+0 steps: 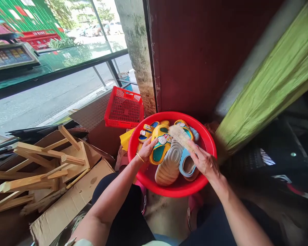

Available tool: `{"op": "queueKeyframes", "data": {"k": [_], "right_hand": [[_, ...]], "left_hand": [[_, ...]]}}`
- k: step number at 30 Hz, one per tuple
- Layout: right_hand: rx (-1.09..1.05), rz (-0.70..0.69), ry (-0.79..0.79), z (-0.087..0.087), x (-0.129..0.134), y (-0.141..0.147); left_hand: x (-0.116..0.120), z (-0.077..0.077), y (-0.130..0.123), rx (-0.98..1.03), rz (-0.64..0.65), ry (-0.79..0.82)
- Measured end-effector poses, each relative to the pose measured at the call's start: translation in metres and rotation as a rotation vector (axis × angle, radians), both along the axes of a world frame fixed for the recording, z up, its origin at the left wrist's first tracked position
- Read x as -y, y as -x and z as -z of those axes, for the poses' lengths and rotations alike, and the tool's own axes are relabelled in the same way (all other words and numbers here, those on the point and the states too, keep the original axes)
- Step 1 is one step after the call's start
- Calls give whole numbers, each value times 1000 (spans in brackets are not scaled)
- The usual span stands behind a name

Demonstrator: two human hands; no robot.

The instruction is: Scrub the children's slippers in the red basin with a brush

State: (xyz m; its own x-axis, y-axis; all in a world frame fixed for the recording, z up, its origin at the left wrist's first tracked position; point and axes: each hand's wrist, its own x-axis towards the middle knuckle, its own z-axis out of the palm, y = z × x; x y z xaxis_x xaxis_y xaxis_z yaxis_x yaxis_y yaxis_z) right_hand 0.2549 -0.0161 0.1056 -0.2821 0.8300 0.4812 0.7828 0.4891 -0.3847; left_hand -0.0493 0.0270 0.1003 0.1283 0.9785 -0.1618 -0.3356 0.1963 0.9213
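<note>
1. Left hand: gripping yellow clog in red basin.
2. Right hand: closed around scrub brush.
3. Grey-soled shoe, blue clog crowd basin between hands.
4. Red crate beyond basin.

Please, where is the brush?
In the head view, the brush is in the right hand, over the basin, right of the shoe in the left hand.

From my end I can read nothing for certain: lettering on the sandal in the basin's far left and print on the red panel well beyond it are too small
</note>
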Motion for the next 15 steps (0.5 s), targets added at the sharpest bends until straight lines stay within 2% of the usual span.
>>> {"op": "queueKeyframes", "data": {"k": [3, 5, 7, 10, 15], "right_hand": [[-78, 92, -15, 1, 3, -11], [-158, 137, -41, -5, 9, -6], [-182, 96, -15, -11, 13, 6], [-159, 41, 111, -16, 9, 17], [-257, 205, 184, -15, -8, -7]], "left_hand": [[1, 1, 4, 27, 27, -38], [3, 2, 4, 24, 72, -64], [5, 2, 0, -4, 110, -77], [8, 0, -5, -32, 130, -72], [11, -9, 5, -12, 70, 12]]}}
